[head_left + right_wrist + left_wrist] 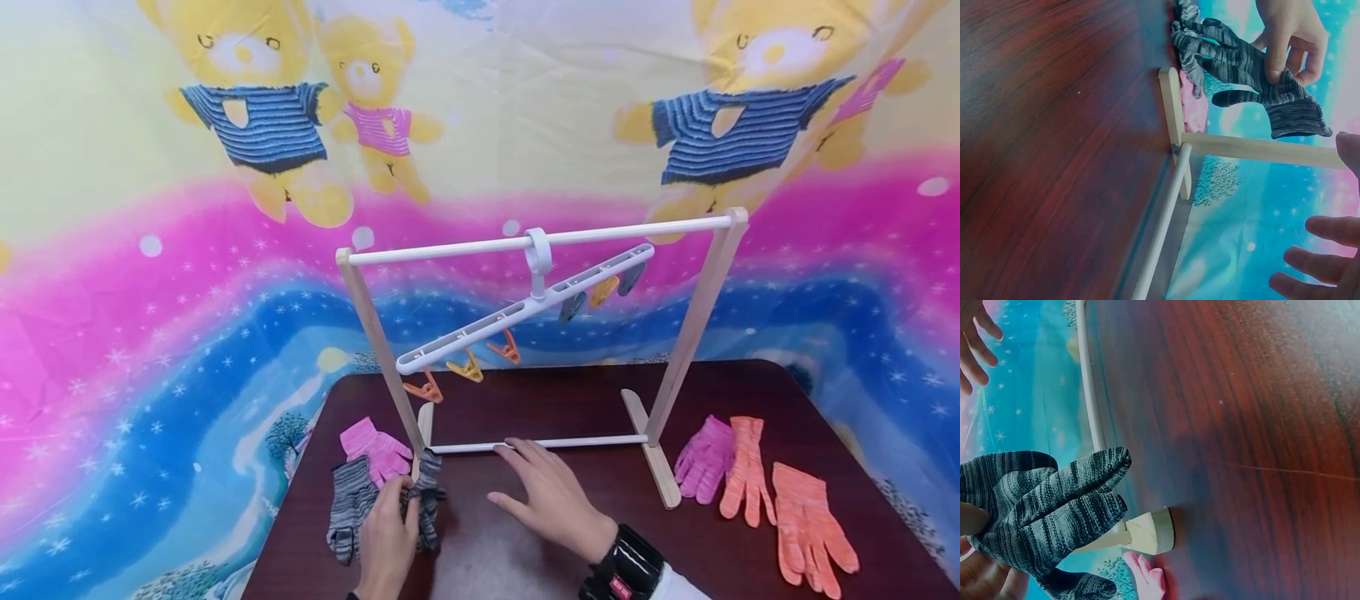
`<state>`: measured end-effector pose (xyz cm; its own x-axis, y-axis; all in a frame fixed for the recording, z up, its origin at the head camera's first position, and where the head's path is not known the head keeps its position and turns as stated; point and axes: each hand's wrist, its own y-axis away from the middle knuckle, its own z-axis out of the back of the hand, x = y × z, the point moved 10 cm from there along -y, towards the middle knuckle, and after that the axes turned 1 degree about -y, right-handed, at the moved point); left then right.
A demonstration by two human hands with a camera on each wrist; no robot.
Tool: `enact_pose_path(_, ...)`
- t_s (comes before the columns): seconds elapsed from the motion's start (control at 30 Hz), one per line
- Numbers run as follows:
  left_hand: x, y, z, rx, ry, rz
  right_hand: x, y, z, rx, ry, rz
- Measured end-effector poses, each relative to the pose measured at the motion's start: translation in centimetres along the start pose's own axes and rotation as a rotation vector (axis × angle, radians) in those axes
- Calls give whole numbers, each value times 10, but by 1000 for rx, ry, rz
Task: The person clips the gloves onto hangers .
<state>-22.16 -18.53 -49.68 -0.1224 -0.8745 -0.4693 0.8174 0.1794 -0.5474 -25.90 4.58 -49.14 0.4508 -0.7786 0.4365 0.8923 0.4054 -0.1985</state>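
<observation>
Pinches a grey glove [1247, 72] near its cuff with the left hand [388, 533], at about 7 o'clock from the middle of the stand [694, 333]; spreads the fingers [527, 455] of the right hand [562, 500] at 3 o'clock from that glove, gripping nothing. Might drop it if pinching only a thin fold of knit, or drag along the second grey glove [351, 492], lying close by at 9 o'clock on the bench [495, 558]. Might catch the orange clip [426, 387], at 12 o'clock, by lifting carelessly, and so swing the hanger [542, 298] on its single ring [538, 250]; might likewise shift the stand by bumping the left post [372, 333]. Cannot make out the whole grip, partly hidden by knit and cut off in the left wrist view, nor tell contact from overlap between the two grey gloves, nor judge the hanger's tilt apart from its turn.
</observation>
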Motion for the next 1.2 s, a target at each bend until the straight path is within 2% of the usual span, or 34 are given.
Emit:
enact_pose_path(0.23,-2,-4,9,-55,19,-24,8,-5,5,-10,-12,1)
enact_pose_path(0.6,-3,-10,14,-28,10,15,33,-16,27,-101,8,53)
enact_pose_path(0.93,-7,-16,21,-57,15,-1,48,-23,41,-174,-9,112)
enact_pose_path(1.2,-14,-23,30,-91,26,-17,54,-27,48,-196,-52,124)
